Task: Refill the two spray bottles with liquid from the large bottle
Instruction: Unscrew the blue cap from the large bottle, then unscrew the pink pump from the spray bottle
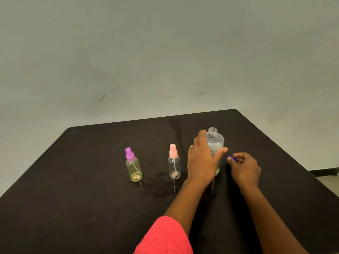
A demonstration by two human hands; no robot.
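Large bottle standing upright on table, open neck pointing up; left hand gripping its body; right hand pinching blue cap beside it.

Only one camera is at work, worn on the person's head and facing forward and down. It looks from close above the near side of the desk, within arm's reach of the large bottle, which stands a little right of the view's centre. Behind the large bottle the wide lens takes in the desk's far edge and the pale wall. No second view overlaps.
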